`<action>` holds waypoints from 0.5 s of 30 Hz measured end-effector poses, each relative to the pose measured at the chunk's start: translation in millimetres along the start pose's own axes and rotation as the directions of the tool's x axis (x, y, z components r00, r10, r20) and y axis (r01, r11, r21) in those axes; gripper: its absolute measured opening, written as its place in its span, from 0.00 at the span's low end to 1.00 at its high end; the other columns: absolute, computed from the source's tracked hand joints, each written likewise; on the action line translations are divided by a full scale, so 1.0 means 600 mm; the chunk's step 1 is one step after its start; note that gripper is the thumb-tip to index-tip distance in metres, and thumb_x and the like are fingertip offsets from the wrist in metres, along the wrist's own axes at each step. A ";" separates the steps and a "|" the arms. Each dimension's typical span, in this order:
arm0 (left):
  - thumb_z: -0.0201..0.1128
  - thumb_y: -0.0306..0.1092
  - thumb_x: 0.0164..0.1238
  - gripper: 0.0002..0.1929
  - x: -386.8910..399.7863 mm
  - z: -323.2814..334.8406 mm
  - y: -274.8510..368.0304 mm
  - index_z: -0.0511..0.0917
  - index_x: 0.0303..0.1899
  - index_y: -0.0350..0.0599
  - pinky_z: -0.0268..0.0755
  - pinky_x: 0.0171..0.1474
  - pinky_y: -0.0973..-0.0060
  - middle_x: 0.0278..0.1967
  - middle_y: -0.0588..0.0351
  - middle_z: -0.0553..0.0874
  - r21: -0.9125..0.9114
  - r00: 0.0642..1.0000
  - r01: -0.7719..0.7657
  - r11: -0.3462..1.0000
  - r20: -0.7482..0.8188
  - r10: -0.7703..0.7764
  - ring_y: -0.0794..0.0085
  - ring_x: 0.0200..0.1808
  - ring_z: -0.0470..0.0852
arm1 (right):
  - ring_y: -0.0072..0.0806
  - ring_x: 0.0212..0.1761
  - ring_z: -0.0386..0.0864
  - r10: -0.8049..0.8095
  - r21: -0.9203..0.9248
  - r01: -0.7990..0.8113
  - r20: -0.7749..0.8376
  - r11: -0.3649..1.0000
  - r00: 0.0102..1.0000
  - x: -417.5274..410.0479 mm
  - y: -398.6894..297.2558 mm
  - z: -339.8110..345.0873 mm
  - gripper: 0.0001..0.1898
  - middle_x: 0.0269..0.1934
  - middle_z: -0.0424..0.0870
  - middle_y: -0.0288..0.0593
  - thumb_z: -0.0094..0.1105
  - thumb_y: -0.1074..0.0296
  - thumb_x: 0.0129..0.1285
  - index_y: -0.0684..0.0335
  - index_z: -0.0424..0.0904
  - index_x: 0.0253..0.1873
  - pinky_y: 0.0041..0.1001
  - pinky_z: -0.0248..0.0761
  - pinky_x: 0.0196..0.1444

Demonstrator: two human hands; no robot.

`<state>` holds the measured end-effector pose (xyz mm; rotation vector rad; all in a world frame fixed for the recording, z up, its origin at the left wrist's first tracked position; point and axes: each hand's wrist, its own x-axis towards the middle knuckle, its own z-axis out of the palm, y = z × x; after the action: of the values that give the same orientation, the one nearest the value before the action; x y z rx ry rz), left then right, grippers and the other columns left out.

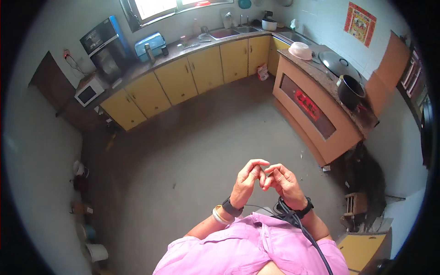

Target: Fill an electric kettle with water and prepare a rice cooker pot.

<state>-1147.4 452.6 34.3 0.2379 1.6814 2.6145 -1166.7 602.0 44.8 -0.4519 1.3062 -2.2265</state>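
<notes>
My left hand [248, 177] and my right hand [283, 180] are raised in front of my chest, above the floor. Their curled fingers meet or nearly meet at the fingertips. Both thumbs lie against the bent fingers. I see no object between them, though the inner sides of the fingers are partly hidden. A black strap [232, 207] and a pale bangle [221, 216] circle my left wrist. Around my right wrist is another black strap [305, 208], with a bundle of dark cables [292, 217] beside it running down over my pink shirt [254, 240].
Beyond the grey floor [192, 144], yellow cabinets [177, 80] carry a counter with a sink [224, 33] and a microwave [90, 90]. At right, a stove block [309, 113] holds a lidded wok [338, 63], a dark pot [350, 91] and a pale basin [300, 51]. A wooden stool [355, 203] stands lower right.
</notes>
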 end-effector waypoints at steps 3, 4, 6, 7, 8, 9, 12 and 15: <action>0.48 0.32 0.72 0.10 0.114 -0.020 -0.001 0.72 0.47 0.39 0.67 0.31 0.85 0.24 0.64 0.73 0.019 0.996 -0.048 0.999 -0.080 0.050 0.84 0.25 0.72 | 0.24 0.37 0.77 -0.057 -0.039 0.058 0.031 0.998 0.998 0.108 -0.025 -0.058 0.10 0.33 0.77 0.41 0.41 0.67 0.71 0.64 0.70 0.49 0.24 0.70 0.44; 0.49 0.31 0.71 0.09 0.152 -0.027 -0.004 0.73 0.46 0.39 0.67 0.31 0.85 0.25 0.64 0.74 0.033 0.993 -0.059 0.998 -0.105 0.062 0.84 0.25 0.72 | 0.23 0.37 0.76 -0.069 -0.055 0.072 0.049 0.996 0.996 0.144 -0.034 -0.081 0.10 0.33 0.77 0.41 0.43 0.67 0.71 0.64 0.71 0.48 0.24 0.70 0.44; 0.51 0.32 0.70 0.08 0.231 -0.046 -0.009 0.74 0.43 0.40 0.67 0.29 0.86 0.25 0.62 0.77 0.093 0.987 -0.072 0.993 -0.136 0.085 0.84 0.25 0.74 | 0.24 0.38 0.75 -0.041 -0.106 0.051 0.093 0.993 0.995 0.221 -0.060 -0.119 0.09 0.33 0.77 0.40 0.46 0.66 0.69 0.64 0.71 0.46 0.23 0.70 0.43; 0.51 0.34 0.70 0.08 0.273 -0.055 -0.008 0.75 0.41 0.41 0.66 0.28 0.87 0.25 0.61 0.78 0.138 0.985 -0.078 0.987 -0.142 0.098 0.83 0.24 0.74 | 0.24 0.37 0.75 -0.025 -0.128 0.043 0.136 0.991 0.990 0.260 -0.072 -0.142 0.09 0.33 0.77 0.41 0.46 0.65 0.69 0.64 0.71 0.45 0.23 0.70 0.43; 0.51 0.37 0.71 0.10 0.314 -0.065 -0.004 0.75 0.39 0.41 0.65 0.25 0.88 0.23 0.61 0.78 0.154 0.980 -0.098 0.983 -0.158 0.123 0.84 0.22 0.74 | 0.24 0.37 0.75 -0.004 -0.145 0.030 0.175 0.989 0.985 0.301 -0.082 -0.161 0.10 0.33 0.77 0.41 0.47 0.64 0.69 0.64 0.71 0.45 0.22 0.70 0.42; 0.51 0.37 0.71 0.10 0.352 -0.072 -0.002 0.75 0.39 0.41 0.65 0.25 0.88 0.23 0.61 0.78 0.159 0.977 -0.107 0.981 -0.168 0.134 0.84 0.22 0.74 | 0.24 0.36 0.76 0.016 -0.148 0.017 0.214 0.989 0.977 0.340 -0.097 -0.178 0.11 0.33 0.77 0.42 0.47 0.62 0.69 0.65 0.71 0.44 0.22 0.70 0.42; 0.49 0.41 0.72 0.13 0.452 -0.093 -0.006 0.75 0.39 0.41 0.63 0.23 0.88 0.21 0.63 0.77 -0.059 0.971 -0.096 0.994 -0.223 0.081 0.85 0.21 0.73 | 0.24 0.36 0.76 0.070 -0.145 -0.027 0.301 0.989 0.951 0.451 -0.141 -0.227 0.12 0.33 0.77 0.43 0.46 0.61 0.70 0.65 0.71 0.44 0.22 0.70 0.41; 0.46 0.39 0.73 0.13 0.570 -0.110 0.020 0.75 0.41 0.39 0.65 0.25 0.86 0.20 0.62 0.75 0.028 0.941 -0.183 0.983 -0.285 0.184 0.83 0.21 0.72 | 0.26 0.37 0.77 0.107 -0.044 -0.098 0.364 0.994 0.925 0.561 -0.181 -0.267 0.13 0.35 0.79 0.45 0.43 0.61 0.71 0.64 0.71 0.46 0.23 0.70 0.43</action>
<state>-1493.6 422.9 57.7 0.0143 1.8255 2.9054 -1552.0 562.7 71.8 -0.7507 1.1313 -1.9247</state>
